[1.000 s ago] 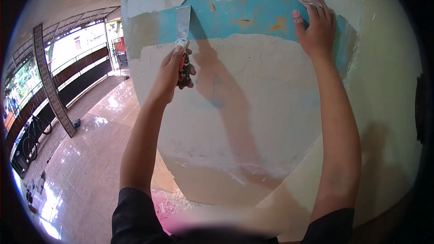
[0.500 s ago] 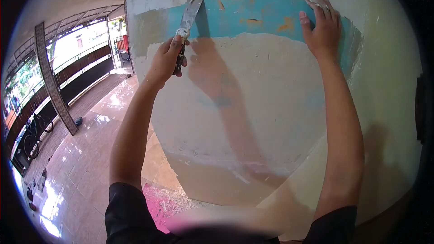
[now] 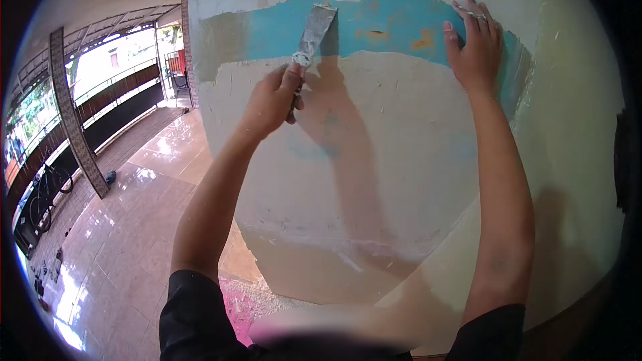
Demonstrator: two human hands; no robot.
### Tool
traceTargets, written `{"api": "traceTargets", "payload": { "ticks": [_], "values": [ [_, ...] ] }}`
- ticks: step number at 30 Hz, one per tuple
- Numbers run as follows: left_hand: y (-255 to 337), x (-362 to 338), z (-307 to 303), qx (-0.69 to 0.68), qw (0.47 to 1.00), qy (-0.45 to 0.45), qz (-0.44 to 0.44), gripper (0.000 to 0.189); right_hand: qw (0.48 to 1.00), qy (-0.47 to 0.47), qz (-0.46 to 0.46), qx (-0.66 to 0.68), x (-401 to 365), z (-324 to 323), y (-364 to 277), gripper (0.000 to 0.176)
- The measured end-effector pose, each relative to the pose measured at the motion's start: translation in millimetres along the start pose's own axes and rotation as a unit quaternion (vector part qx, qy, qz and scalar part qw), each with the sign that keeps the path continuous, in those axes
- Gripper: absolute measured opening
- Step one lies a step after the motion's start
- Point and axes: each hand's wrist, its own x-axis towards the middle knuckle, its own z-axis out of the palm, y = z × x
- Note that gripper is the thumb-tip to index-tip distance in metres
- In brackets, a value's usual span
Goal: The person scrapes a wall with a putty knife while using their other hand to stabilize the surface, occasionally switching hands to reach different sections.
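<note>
The scraper (image 3: 315, 27) has a dull grey metal blade, matt and smeared with pale residue; its handle is mostly hidden. The wall (image 3: 401, 160) is matt beige plaster, chalky and uneven, with faint scrape marks. The paint (image 3: 394, 20) across its top is a flat turquoise coat, ragged at the edges, with orange-brown patches. The floor (image 3: 134, 214) is glossy tile, mirroring daylight. The sleeves (image 3: 194, 321) are matt black cloth.

The glossy tiled floor (image 3: 134, 227) carries a small dark object (image 3: 110, 176) beside a slanted patterned post (image 3: 75, 120), a bicycle (image 3: 47, 195) by the railing, and a pink patch (image 3: 241, 301) at the pillar's (image 3: 374, 160) foot.
</note>
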Motion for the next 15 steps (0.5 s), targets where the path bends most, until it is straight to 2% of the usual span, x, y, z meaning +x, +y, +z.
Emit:
{"api": "traceTargets", "payload": {
  "ticks": [3,6,8,9,15],
  "values": [
    [7,12,-20,-0.014,0.998,0.068,-0.001,0.053,1.0,0.002,0.0,0.002,0,0,-1,0.04],
    [-5,25,-29,0.043,0.995,0.092,-0.004,0.053,1.0,0.002,0.001,0.001,-1,0,0,0.04],
    [-15,20,-10,0.059,0.993,0.098,0.009,0.053,1.0,0.001,0.004,0.002,-1,0,0,0.04],
    [-1,8,1,0.08,0.993,0.088,0.012,0.054,1.0,0.002,0.002,0.0,0,0,0,0.04],
    [8,20,5,0.085,0.993,0.078,0.008,0.053,1.0,0.003,0.003,-0.002,0,0,-1,0.041]
  ]
}}
